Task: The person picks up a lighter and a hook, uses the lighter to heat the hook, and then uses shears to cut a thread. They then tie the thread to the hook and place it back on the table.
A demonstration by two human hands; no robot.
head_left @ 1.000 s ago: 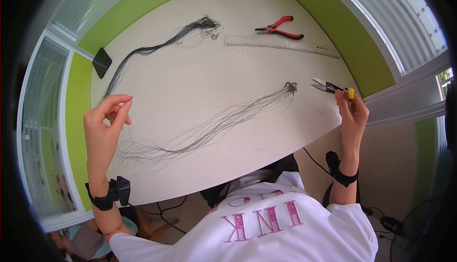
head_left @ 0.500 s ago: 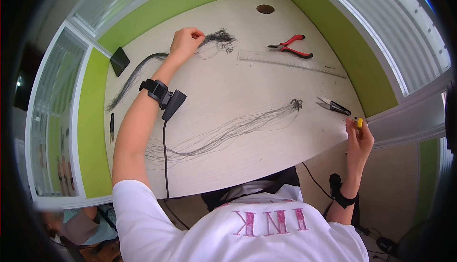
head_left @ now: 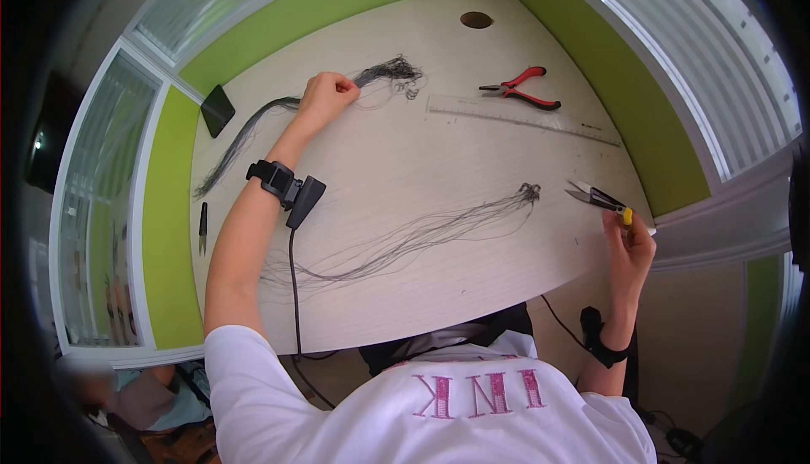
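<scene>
My left hand [head_left: 327,101] is over the far dark bundle of threads [head_left: 253,126], thumb and fingertips pinched together beside its curly end. A fine thread seems to run from the pinch, though it is hard to see. In my right hand [head_left: 630,249], at the table's right edge, is a small lighter [head_left: 627,216] with a yellow part, held between thumb and fingers. Just beyond it lie black-handled thread snips [head_left: 596,196], blades pointing left. A second, looser bundle of threads [head_left: 413,232] stretches across the near table, its knotted end to the right.
Red-handled pliers [head_left: 523,89] and a clear ruler [head_left: 523,118] lie at the back right. Another dark pair of snips [head_left: 203,228] and a black phone-like object [head_left: 218,111] are at the left. Green partitions [head_left: 624,84] border the table [head_left: 472,283]. A black cable [head_left: 294,295] hangs from my left wrist.
My right hand with the lighter has moved slightly left and lower, its wrist turned. My left hand stays pinched by the far bundle. The whole view has shifted a little.
</scene>
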